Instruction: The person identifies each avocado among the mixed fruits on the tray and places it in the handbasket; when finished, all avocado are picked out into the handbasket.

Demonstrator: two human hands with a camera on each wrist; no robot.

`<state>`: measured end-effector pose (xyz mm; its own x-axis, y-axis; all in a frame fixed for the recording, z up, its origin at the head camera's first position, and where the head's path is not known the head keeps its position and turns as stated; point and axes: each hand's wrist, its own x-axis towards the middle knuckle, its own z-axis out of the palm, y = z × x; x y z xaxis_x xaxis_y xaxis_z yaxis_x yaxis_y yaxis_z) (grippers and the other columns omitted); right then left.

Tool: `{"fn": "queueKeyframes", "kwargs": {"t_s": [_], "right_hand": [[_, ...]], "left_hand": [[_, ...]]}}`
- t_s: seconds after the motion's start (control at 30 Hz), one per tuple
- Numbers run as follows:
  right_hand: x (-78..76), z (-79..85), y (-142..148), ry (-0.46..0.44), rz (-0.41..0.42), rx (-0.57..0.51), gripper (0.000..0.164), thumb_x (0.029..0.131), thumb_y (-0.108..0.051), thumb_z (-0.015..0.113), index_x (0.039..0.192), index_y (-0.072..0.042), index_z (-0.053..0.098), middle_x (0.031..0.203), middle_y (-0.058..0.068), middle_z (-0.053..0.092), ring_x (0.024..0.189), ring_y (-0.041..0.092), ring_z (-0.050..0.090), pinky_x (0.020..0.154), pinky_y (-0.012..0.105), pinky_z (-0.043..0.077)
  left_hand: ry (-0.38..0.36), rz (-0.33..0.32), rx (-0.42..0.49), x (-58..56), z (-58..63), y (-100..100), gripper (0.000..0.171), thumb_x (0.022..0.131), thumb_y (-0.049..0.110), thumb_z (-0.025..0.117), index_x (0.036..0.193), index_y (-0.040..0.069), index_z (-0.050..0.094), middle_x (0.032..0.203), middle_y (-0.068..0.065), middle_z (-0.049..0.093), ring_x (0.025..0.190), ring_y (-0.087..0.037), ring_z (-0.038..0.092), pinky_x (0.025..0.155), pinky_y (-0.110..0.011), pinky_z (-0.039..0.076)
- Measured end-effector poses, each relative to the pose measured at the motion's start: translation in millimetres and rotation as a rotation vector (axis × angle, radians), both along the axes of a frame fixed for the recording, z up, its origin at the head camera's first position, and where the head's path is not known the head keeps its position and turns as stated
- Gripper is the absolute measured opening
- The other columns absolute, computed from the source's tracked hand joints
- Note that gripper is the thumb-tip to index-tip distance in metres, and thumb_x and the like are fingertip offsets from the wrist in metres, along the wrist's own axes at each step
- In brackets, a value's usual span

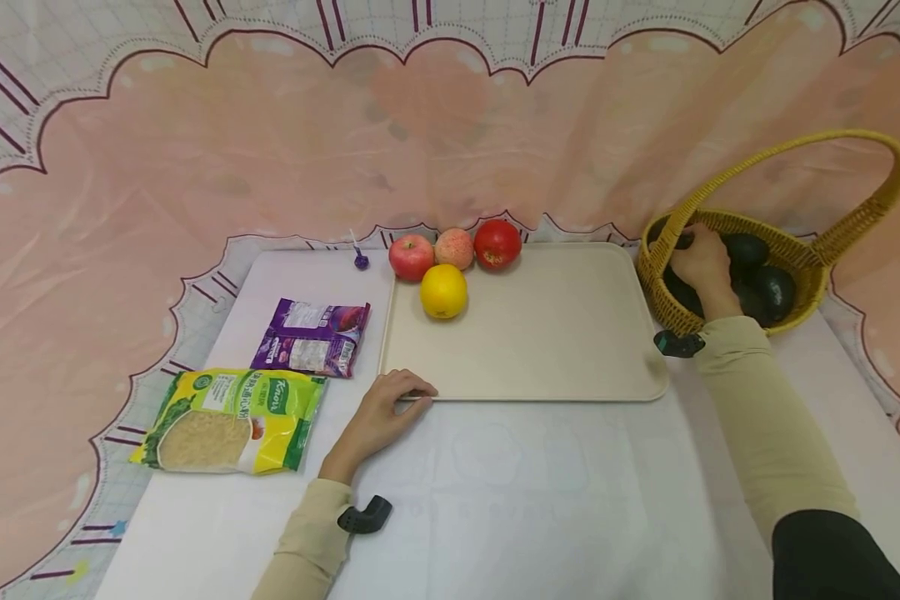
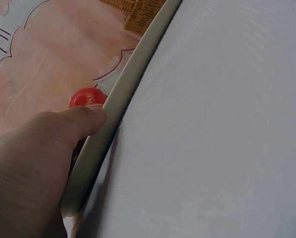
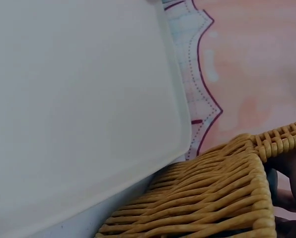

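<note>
My left hand (image 1: 382, 417) rests at the near left corner of a beige tray (image 1: 555, 333), fingers over its rim. In the left wrist view its thumb (image 2: 86, 121) lies along the tray's edge. On the right, my right hand (image 1: 703, 260) reaches into a wicker basket (image 1: 656, 292) among dark green avocados (image 1: 776, 292). Its fingertips are partly hidden behind the basket's handle, beside a dark avocado, and I cannot tell whether they grip it. In the right wrist view the basket's wall (image 3: 202, 193) covers most of that hand.
Along the tray's back left lie a red apple (image 1: 412, 257), a peach (image 1: 454, 248), a round red fruit (image 1: 497, 244) and a yellow fruit (image 1: 443, 292). Left of the tray are a purple lollipop (image 1: 361, 261), a purple packet (image 1: 313, 337) and a yellow-green Knorr bag (image 1: 232, 421).
</note>
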<state>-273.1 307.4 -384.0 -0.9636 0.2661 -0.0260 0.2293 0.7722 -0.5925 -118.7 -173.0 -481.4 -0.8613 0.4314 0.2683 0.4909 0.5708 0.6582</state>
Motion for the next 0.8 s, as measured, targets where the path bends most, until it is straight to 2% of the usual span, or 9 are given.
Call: {"fn": "queueKeyframes", "kwargs": {"t_s": [0.3,0.5,0.6,0.8], "right_hand": [[1.1,-2.0,-5.7,-0.001,0.013,-0.055,0.080,0.088,-0.051,0.054,0.141,0.004,0.032,0.139,0.033,0.036,0.127,0.053,0.033,0.105,0.063,0.025],[5.8,-8.5,-1.0,0.005,0.078,-0.095,0.073,0.095,-0.044,0.039,0.148,0.002,0.018,0.148,0.034,0.023,0.135,0.052,0.023,0.109,0.062,0.020],[11.3,-12.4,0.5,0.055,0.071,-0.119,0.068,0.096,-0.039,0.035,0.147,0.002,0.018,0.148,0.033,0.023,0.136,0.050,0.023,0.110,0.059,0.019],[28.5,-18.2,-2.9,0.192,0.004,-0.162,0.058,0.095,-0.031,0.042,0.141,0.003,0.031,0.139,0.031,0.036,0.129,0.045,0.035,0.108,0.055,0.025]], "left_hand": [[0.012,0.009,0.001,1.5,-0.9,-2.6,0.014,0.089,0.021,0.066,0.100,0.028,0.068,0.098,0.015,0.064,0.096,-0.007,0.055,0.088,-0.033,0.038],[-0.003,0.016,-0.001,3.4,-1.1,-1.1,0.013,0.088,0.021,0.066,0.100,0.028,0.068,0.098,0.015,0.064,0.096,-0.006,0.055,0.088,-0.033,0.039],[-0.005,0.024,-0.010,2.1,-0.9,1.7,0.013,0.089,0.023,0.066,0.101,0.027,0.068,0.098,0.015,0.065,0.096,-0.006,0.055,0.089,-0.033,0.039],[-0.037,0.061,-0.020,1.7,1.0,5.2,0.011,0.089,0.023,0.066,0.099,0.027,0.068,0.095,0.014,0.065,0.093,-0.005,0.056,0.087,-0.033,0.039]]}}
